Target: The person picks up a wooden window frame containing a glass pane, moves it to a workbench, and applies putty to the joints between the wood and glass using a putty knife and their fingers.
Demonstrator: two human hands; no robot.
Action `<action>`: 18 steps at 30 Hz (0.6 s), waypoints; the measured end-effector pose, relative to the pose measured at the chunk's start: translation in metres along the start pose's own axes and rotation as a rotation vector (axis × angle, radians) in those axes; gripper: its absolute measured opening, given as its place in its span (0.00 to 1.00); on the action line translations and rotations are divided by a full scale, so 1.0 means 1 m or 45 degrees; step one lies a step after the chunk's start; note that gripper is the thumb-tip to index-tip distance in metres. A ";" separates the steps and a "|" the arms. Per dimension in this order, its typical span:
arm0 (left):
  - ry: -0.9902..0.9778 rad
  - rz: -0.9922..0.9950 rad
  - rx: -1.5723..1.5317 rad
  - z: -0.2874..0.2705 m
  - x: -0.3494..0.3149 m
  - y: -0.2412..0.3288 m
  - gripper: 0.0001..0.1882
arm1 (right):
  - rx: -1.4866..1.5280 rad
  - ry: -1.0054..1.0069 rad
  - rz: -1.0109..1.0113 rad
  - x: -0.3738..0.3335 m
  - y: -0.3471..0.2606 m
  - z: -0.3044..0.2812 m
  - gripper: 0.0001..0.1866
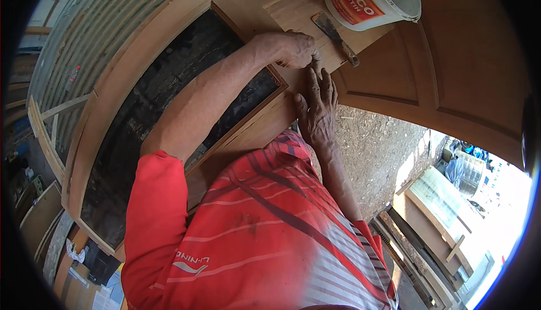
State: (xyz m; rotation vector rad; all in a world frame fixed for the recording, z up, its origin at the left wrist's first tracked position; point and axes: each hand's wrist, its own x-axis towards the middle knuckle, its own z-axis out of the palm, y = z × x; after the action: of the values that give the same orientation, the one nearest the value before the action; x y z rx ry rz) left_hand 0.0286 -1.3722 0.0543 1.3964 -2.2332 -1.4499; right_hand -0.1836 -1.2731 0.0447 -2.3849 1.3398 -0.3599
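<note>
The left hand (296, 50) curls over a wooden frame (265, 121); its fingertips are partly hidden, so I cannot tell whether it pinches anything. Just beside it, the right hand (320, 110) reaches the frame's edge, fingers extended and slightly spread. Beyond them a putty knife (333, 35) lies near a white plastic bucket (397, 0), with a panelled wooden door (389, 73) to the right.
</note>
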 end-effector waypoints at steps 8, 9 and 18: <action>-0.162 -0.031 -0.064 -0.004 0.011 -0.005 0.24 | -0.015 -0.015 -0.133 -0.005 0.004 -0.009 0.33; -0.124 0.004 -0.090 -0.002 0.012 -0.010 0.24 | -0.013 -0.017 -0.136 -0.005 0.004 -0.009 0.33; -0.033 -0.066 -0.144 0.002 0.002 -0.006 0.18 | -0.140 -0.091 -0.369 -0.030 0.020 -0.015 0.38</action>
State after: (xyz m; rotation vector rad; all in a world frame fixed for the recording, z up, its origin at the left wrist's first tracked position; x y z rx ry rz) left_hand 0.0298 -1.3724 0.0481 1.4180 -2.1078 -1.5931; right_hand -0.2201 -1.2594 0.0479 -2.6632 1.0067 -0.2824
